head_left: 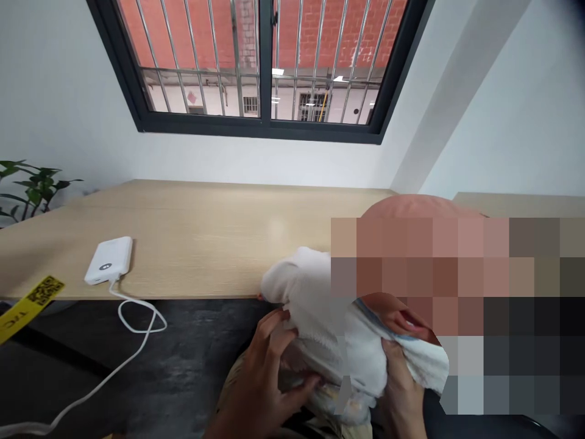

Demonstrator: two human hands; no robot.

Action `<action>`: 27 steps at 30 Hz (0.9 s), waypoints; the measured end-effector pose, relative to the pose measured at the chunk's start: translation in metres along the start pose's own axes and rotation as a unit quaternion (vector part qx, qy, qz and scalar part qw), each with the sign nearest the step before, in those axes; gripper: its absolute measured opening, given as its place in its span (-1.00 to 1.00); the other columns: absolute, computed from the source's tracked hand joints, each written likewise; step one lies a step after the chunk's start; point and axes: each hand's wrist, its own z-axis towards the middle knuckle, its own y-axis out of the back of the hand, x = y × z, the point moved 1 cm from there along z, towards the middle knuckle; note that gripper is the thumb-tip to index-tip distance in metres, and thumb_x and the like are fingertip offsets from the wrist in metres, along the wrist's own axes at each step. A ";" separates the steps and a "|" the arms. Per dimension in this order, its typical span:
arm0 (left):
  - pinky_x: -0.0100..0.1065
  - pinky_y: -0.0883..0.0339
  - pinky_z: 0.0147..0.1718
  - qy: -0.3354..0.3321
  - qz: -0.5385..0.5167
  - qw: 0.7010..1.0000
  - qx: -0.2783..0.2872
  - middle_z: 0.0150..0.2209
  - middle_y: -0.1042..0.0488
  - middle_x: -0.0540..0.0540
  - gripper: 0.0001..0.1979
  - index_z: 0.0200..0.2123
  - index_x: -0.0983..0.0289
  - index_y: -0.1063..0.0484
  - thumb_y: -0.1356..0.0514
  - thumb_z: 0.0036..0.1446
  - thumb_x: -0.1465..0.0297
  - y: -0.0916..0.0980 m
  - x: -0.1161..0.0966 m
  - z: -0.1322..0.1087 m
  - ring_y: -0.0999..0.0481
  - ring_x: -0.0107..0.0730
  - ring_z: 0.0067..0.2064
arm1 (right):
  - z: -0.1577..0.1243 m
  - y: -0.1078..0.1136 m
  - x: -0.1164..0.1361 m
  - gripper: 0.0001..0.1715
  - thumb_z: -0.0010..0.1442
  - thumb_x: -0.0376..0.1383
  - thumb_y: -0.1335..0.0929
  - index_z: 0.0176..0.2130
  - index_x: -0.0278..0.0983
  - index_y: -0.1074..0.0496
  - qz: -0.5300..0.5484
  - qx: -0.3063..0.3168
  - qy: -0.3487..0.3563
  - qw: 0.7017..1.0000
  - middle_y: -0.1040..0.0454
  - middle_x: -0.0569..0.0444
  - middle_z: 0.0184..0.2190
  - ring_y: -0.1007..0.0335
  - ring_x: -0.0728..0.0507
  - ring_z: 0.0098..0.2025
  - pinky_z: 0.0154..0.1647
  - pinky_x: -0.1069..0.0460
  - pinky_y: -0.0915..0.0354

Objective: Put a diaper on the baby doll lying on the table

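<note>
A small figure in a white top (315,299) lies tilted across my lap, its head to the right and mostly hidden by pixel blocks. Whether it is a person or a lifelike doll, I cannot tell. Pale patterned cloth (359,405) shows below the top. My left hand (269,366) rests against the figure's side, fingers and thumb spread apart, fingertips touching the white fabric. Below the collar, my right hand (404,387) supports the figure, its thumb visible and its other fingers hidden behind the body.
Ahead stands a light wooden table (205,238) with a white power bank (109,259) near its front edge. A white cable (137,350) hangs from it toward the lower left. A yellow tag (30,308) and a leafy plant (34,189) are at left. A barred window (260,125) is behind.
</note>
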 end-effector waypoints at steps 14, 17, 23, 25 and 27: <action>-0.16 -0.32 0.14 0.013 -0.063 0.993 0.102 0.22 -0.19 0.28 -0.41 0.18 0.21 -0.14 -0.23 0.09 0.51 0.009 0.010 0.008 -0.24 -0.11 0.27 | -0.006 -0.007 0.008 -0.11 -0.01 -0.09 -0.49 0.23 -0.35 -0.30 -0.015 0.016 0.069 0.997 -0.52 -0.05 0.00 -0.27 -0.30 0.21 0.27 -0.19 -0.16; -0.14 -0.33 0.14 -0.004 -0.055 0.992 0.116 0.23 -0.17 0.31 -0.34 0.21 0.21 -0.11 -0.29 0.08 0.47 0.009 0.012 0.011 -0.21 -0.08 0.28 | -0.006 -0.007 0.007 -0.07 0.01 -0.10 -0.48 0.28 -0.32 -0.23 -0.024 0.021 0.075 0.997 -0.45 -0.07 0.10 -0.23 -0.30 0.24 0.33 -0.23 -0.07; -0.16 -0.29 0.17 -0.008 -0.049 0.992 0.113 0.22 -0.19 0.29 -0.42 0.20 0.22 -0.13 -0.15 0.12 0.60 0.007 0.013 0.010 -0.20 -0.17 0.29 | -0.006 -0.005 0.004 -0.18 0.03 -0.09 -0.47 0.20 -0.35 -0.32 -0.020 0.018 0.060 0.998 -0.44 -0.11 0.10 -0.26 -0.31 0.22 0.32 -0.27 -0.05; -0.17 -0.28 0.17 -0.008 -0.045 0.993 0.105 0.22 -0.19 0.30 -0.42 0.20 0.24 -0.13 -0.13 0.11 0.62 0.007 0.012 0.010 -0.20 -0.17 0.29 | -0.007 -0.007 0.006 -0.22 0.03 -0.10 -0.47 0.17 -0.34 -0.36 -0.017 0.021 0.063 0.998 -0.46 -0.09 0.08 -0.26 -0.30 0.22 0.32 -0.25 -0.07; -0.17 -0.29 0.17 -0.002 -0.042 0.994 0.104 0.22 -0.19 0.30 -0.42 0.20 0.24 -0.13 -0.11 0.11 0.62 0.007 0.012 0.009 -0.20 -0.17 0.28 | -0.008 -0.008 0.009 -0.24 0.03 -0.10 -0.47 0.16 -0.34 -0.37 -0.016 0.025 0.071 0.997 -0.48 -0.07 0.05 -0.27 -0.29 0.21 0.31 -0.22 -0.09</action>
